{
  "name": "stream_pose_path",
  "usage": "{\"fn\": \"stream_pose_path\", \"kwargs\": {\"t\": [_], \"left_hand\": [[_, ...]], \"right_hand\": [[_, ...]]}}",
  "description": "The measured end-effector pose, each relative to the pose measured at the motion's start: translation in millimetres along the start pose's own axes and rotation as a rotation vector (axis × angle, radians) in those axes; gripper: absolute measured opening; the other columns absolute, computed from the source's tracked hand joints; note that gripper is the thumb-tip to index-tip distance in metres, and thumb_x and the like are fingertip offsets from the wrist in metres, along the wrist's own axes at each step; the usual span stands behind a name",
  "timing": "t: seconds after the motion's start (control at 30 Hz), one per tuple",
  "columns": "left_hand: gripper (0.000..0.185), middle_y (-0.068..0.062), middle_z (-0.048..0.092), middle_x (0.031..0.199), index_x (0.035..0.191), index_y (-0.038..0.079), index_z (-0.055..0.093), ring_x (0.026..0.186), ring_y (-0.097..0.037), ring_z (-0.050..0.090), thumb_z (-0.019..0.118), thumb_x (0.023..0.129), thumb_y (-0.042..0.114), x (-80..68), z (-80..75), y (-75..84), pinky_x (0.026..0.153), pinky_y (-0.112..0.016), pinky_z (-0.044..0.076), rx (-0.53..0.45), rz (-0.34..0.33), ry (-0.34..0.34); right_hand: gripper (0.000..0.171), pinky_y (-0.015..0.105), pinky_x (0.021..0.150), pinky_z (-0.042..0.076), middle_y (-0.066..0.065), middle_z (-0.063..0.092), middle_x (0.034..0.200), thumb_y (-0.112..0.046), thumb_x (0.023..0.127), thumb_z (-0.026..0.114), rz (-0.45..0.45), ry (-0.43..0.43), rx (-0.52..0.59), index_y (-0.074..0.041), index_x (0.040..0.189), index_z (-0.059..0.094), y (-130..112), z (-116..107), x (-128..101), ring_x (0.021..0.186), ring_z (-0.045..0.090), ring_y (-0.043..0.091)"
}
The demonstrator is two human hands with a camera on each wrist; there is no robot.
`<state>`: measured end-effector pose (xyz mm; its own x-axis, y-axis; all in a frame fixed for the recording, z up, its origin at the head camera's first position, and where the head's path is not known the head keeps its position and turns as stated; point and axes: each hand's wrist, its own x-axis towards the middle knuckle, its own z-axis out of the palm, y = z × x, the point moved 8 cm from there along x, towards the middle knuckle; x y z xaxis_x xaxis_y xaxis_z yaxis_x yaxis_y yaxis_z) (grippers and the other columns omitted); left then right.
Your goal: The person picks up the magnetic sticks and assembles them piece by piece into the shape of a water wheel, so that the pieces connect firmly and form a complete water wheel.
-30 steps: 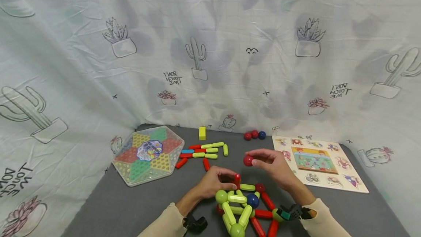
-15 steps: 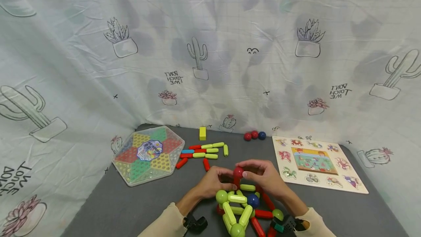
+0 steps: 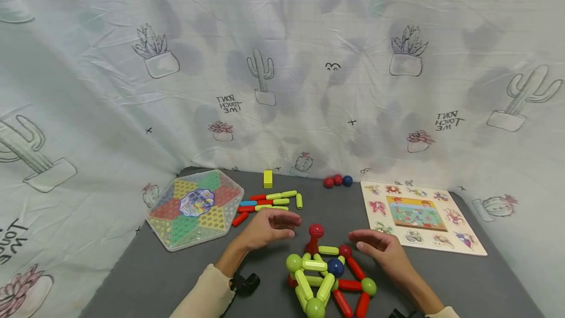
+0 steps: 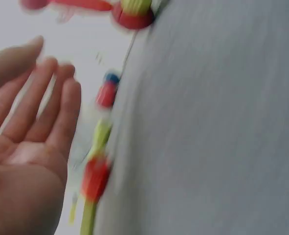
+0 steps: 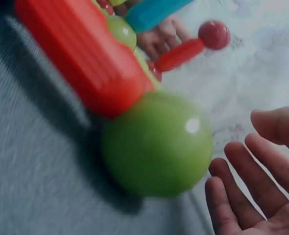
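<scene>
A structure of rods and balls stands on the table near its front edge. At its back a red rod (image 3: 313, 246) rises upright with a red ball (image 3: 316, 231) on top. My left hand (image 3: 267, 229) hovers to the left of that rod, apart from it, holding nothing. To the right, my right hand (image 3: 383, 250) is also off the structure, fingers spread loosely. A green ball (image 5: 156, 144) joined to a red rod (image 5: 85, 54) looms close in the right wrist view. A blue ball (image 3: 335, 267) and yellow-green rods (image 3: 325, 286) form the nearer part.
Loose rods (image 3: 265, 202) lie behind my left hand. A hexagonal board game (image 3: 194, 210) sits at left, a picture puzzle board (image 3: 421, 217) at right. A yellow block (image 3: 268, 179) and several balls, including a blue one (image 3: 347, 180), stand at the back by the curtain.
My right hand has set the red ball on the upright red rod and let go. Both hands have since drawn apart, left hand leftward, right hand rightward.
</scene>
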<state>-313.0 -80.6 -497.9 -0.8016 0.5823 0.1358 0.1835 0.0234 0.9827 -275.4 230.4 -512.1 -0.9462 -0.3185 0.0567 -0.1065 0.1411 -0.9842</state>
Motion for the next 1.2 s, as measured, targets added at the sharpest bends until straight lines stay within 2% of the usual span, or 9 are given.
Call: {"fn": "stream_pose_path", "kwargs": {"t": [0.2, 0.37, 0.6, 0.7, 0.8, 0.87, 0.93, 1.13, 1.2], "left_hand": [[0.042, -0.029, 0.072, 0.138, 0.14, -0.004, 0.07, 0.129, -0.054, 0.067, 0.078, 0.099, 0.001, -16.6, -46.7, 3.4, 0.099, -0.031, 0.063, 0.032, 0.046, 0.047], [0.038, -0.018, 0.077, 0.134, 0.136, 0.005, 0.075, 0.128, -0.041, 0.072, 0.08, 0.098, 0.004, -19.4, -65.9, 3.5, 0.107, -0.038, 0.06, 0.205, 0.013, 0.105], [0.034, -0.003, 0.081, 0.126, 0.126, 0.008, 0.081, 0.124, -0.028, 0.074, 0.08, 0.094, -0.003, -11.0, -51.5, 5.6, 0.107, -0.053, 0.058, 0.751, -0.028, 0.072], [0.028, -0.004, 0.082, 0.118, 0.12, 0.007, 0.082, 0.115, -0.025, 0.075, 0.079, 0.094, -0.004, -7.3, -39.9, 6.2, 0.101, -0.048, 0.061, 0.852, -0.024, 0.021], [0.022, 0.001, 0.08, 0.11, 0.115, 0.011, 0.082, 0.105, -0.018, 0.074, 0.082, 0.095, 0.002, -6.3, -32.1, 8.2, 0.096, -0.043, 0.061, 0.881, -0.033, 0.032], [0.021, 0.003, 0.079, 0.109, 0.116, 0.013, 0.082, 0.101, -0.015, 0.073, 0.084, 0.095, 0.006, -7.3, -27.6, 10.7, 0.094, -0.039, 0.061, 0.805, -0.059, 0.073], [0.024, 0.002, 0.079, 0.11, 0.119, 0.012, 0.08, 0.1, -0.014, 0.073, 0.086, 0.095, 0.01, -8.7, -20.2, 13.6, 0.092, -0.034, 0.062, 0.648, -0.083, 0.103], [0.04, -0.007, 0.079, 0.116, 0.133, -0.003, 0.072, 0.102, -0.016, 0.076, 0.082, 0.099, 0.014, -13.9, 10.5, 16.5, 0.095, -0.033, 0.064, -0.083, -0.247, 0.082], [0.045, -0.009, 0.08, 0.118, 0.137, -0.007, 0.068, 0.103, -0.016, 0.077, 0.081, 0.099, 0.014, -17.1, 17.5, 17.3, 0.096, -0.035, 0.064, -0.245, -0.309, 0.065]], "right_hand": [[0.034, 0.024, 0.097, 0.061, 0.013, 0.079, 0.13, -0.009, 0.107, 0.069, 0.046, 0.019, 0.013, 0.007, 0.137, 0.069, 12.9, -2.5, -1.1, 0.116, 0.076, 0.007], [0.034, 0.024, 0.096, 0.061, 0.008, 0.081, 0.128, -0.007, 0.108, 0.068, 0.012, 0.016, 0.021, 0.01, 0.137, 0.068, 13.2, -2.5, -0.8, 0.116, 0.076, 0.007], [0.034, 0.024, 0.095, 0.061, 0.012, 0.08, 0.127, -0.008, 0.107, 0.07, 0.027, 0.033, 0.003, 0.01, 0.136, 0.069, 14.4, -3.2, -3.0, 0.113, 0.077, 0.008], [0.034, 0.024, 0.095, 0.061, 0.014, 0.08, 0.127, -0.008, 0.107, 0.07, 0.021, 0.037, 0.0, 0.01, 0.135, 0.07, 13.9, -3.6, -4.0, 0.113, 0.077, 0.009], [0.033, 0.023, 0.095, 0.061, 0.014, 0.08, 0.127, -0.008, 0.107, 0.07, 0.018, 0.039, -0.005, 0.01, 0.135, 0.07, 13.3, -3.6, -4.4, 0.113, 0.077, 0.009], [0.033, 0.024, 0.095, 0.061, 0.013, 0.08, 0.126, -0.008, 0.107, 0.07, 0.018, 0.039, -0.002, 0.01, 0.135, 0.07, 12.6, -3.5, -4.6, 0.113, 0.077, 0.009], [0.034, 0.024, 0.095, 0.062, 0.012, 0.081, 0.126, -0.008, 0.107, 0.07, 0.016, 0.041, -0.001, 0.01, 0.135, 0.07, 11.9, -3.9, -4.7, 0.113, 0.077, 0.009], [0.033, 0.024, 0.095, 0.062, 0.008, 0.082, 0.124, -0.008, 0.106, 0.07, 0.021, 0.055, 0.003, 0.01, 0.133, 0.07, 10.8, -5.1, -4.0, 0.112, 0.078, 0.009], [0.032, 0.024, 0.095, 0.061, 0.009, 0.082, 0.124, -0.008, 0.107, 0.07, 0.022, 0.052, 0.002, 0.01, 0.133, 0.07, 10.8, -4.8, -3.6, 0.112, 0.077, 0.008]]}}
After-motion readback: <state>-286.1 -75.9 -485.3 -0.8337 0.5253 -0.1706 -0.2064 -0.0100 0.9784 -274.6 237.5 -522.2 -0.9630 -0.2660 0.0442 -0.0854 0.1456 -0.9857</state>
